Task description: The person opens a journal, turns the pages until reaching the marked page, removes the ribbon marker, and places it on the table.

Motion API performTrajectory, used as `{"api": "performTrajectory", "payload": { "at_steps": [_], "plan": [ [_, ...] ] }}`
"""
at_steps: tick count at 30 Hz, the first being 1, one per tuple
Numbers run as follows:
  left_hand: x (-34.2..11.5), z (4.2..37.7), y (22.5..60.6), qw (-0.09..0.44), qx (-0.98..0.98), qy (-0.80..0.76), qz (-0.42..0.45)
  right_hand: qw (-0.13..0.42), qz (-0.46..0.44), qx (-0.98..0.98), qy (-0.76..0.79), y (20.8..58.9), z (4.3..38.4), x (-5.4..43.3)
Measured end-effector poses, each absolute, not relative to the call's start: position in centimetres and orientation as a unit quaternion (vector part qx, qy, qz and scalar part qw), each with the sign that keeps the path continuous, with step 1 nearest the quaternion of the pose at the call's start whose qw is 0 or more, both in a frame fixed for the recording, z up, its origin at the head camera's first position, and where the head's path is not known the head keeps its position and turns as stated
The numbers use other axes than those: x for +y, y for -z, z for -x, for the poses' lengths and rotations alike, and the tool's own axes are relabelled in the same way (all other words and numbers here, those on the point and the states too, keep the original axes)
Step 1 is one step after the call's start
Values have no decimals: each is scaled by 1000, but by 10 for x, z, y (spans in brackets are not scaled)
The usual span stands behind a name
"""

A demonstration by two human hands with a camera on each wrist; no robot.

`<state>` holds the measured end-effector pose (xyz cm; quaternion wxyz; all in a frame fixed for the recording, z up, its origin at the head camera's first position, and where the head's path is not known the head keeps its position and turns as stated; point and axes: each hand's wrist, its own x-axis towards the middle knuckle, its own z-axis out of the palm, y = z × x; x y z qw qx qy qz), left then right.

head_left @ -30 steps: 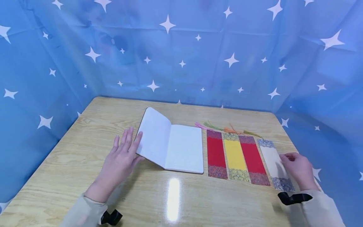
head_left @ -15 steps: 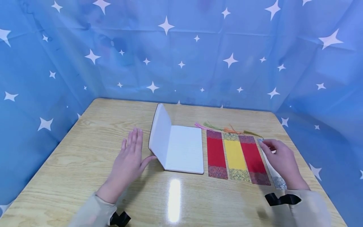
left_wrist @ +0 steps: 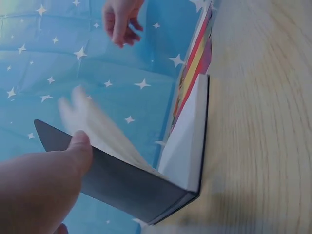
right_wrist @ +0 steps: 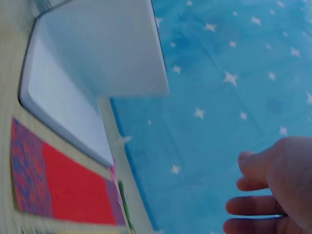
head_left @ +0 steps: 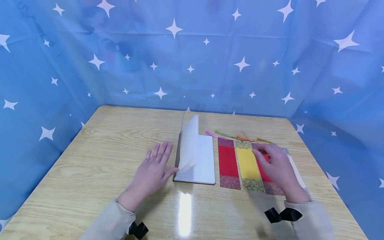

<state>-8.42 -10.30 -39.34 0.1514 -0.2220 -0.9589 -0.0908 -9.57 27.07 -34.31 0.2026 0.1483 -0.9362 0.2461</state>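
Observation:
A notebook (head_left: 205, 160) with a dark cover lies on the table, its front cover raised nearly upright and some pages swinging over to the right. My left hand (head_left: 151, 171) is at its left, fingers straight, thumb touching the raised cover (left_wrist: 126, 190). To the right, my right hand (head_left: 279, 170) hovers with fingers loosely bent and nothing in them. Below it is a red bookmark (head_left: 273, 189), partly hidden, like the white bookmark (head_left: 297, 171) beside it. A yellow bookmark (head_left: 248, 163) and another red bookmark (head_left: 227, 160) lie between that hand and the notebook.
Tassels in pink (head_left: 212, 134), green (head_left: 223, 133), orange (head_left: 244, 138) and olive (head_left: 264, 140) trail from the bookmarks' far ends. Behind the wooden table (head_left: 90, 166) hangs a blue star-patterned cloth (head_left: 135, 43).
The notebook's cover has swung up from the left, and pages have begun falling rightward. My left hand followed it right. My right hand moved left from the white bookmark, which stays on the table.

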Motion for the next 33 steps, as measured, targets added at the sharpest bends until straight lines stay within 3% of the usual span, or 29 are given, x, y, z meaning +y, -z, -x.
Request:
{"api": "performTrajectory", "payload": {
  "at_steps": [7,13,24,33],
  "plan": [
    [-93,82,410,121,-943,51,304,194,-196,-932,-234,349,93,241],
    [-90,77,419,69,-944,58,318,149,-203,-943,-219,360,87,215],
    [-86,76,426,-12,-937,112,332,158,-262,-930,-203,391,88,180],
    [-84,78,430,-23,-935,123,333,83,-245,-953,-155,410,95,170]
  ]
}}
